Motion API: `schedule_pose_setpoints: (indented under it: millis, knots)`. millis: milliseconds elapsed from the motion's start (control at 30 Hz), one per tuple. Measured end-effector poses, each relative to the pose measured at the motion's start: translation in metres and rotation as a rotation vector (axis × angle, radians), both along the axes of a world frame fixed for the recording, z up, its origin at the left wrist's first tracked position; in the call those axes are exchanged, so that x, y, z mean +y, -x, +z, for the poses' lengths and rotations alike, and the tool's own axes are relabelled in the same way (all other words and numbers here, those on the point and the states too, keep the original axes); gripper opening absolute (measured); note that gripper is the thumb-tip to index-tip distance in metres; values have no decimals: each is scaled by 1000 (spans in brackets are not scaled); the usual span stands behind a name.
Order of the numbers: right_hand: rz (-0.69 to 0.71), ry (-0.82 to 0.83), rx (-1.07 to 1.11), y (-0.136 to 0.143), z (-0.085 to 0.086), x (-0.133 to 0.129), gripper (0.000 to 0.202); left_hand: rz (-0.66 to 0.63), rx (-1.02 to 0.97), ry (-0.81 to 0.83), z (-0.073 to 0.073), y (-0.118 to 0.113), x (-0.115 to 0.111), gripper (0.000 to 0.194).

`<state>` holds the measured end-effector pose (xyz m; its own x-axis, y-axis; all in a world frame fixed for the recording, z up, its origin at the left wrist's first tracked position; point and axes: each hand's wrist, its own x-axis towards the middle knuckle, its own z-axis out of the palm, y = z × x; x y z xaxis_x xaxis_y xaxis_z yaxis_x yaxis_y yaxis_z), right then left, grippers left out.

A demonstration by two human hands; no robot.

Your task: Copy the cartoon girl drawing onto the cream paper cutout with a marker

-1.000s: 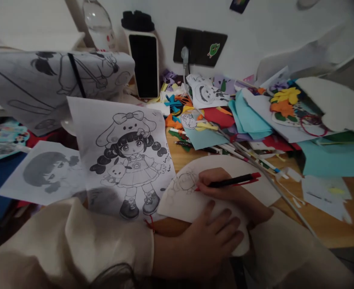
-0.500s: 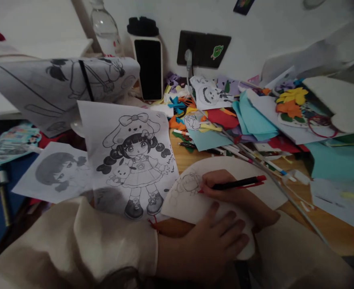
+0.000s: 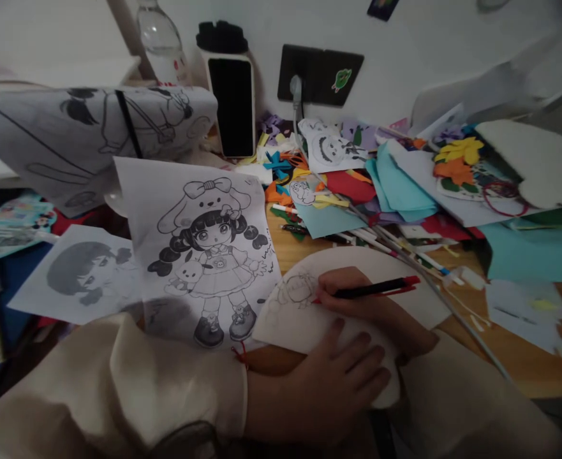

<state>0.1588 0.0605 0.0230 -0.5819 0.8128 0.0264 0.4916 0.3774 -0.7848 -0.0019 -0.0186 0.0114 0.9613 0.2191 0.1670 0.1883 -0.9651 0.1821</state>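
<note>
Between the fingers of my right hand (image 3: 352, 290) is a black-and-red pen (image 3: 376, 288), its tip touching a white fan-shaped sheet (image 3: 281, 328). Faint sketch lines of a small figure (image 3: 301, 290) show on the sheet beside the tip. My left hand (image 3: 338, 382) lies flat on the sheet's lower part, fingers spread, below the right hand. Left of the sheet, a printed picture of a girl in a dog-eared hat (image 3: 216, 255) lies close to its edge. A smaller grey portrait print (image 3: 89, 274) sits farther left, partly covered by that picture.
A phone (image 3: 231, 105) stands upright against a black-lidded cup (image 3: 222, 38), beside a clear bottle (image 3: 159, 38). Coloured paper scraps (image 3: 285, 166) and blue sheets (image 3: 400, 182) crowd the back. A thin rod (image 3: 453, 312) crosses the wooden table (image 3: 548, 370) at right.
The whole view has shifted slightly, so things appear a little farther left. Both hands keep nearly the same places on the sheet, and the pen stays in my right hand.
</note>
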Motion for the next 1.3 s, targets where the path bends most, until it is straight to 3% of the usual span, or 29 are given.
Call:
schedule_pose_setpoints:
  millis: [833,967,1100,1200,1300]
  knots:
    - [46,-119,72,-2,-5,3,32,4,4,6,-2,-1,0,53]
    - [-23,-37,117,1,-6,0,29,4,-13,19,-2,-1,0,50]
    - [-154,85,118,16,11,-7,23,-2,-29,49,3,-1,2,51]
    - [-139,170,85,28,30,-12,17,-6,-76,152,7,-2,6,50]
    - [-135,192,80,33,37,-13,18,-43,-104,282,11,-5,14,45]
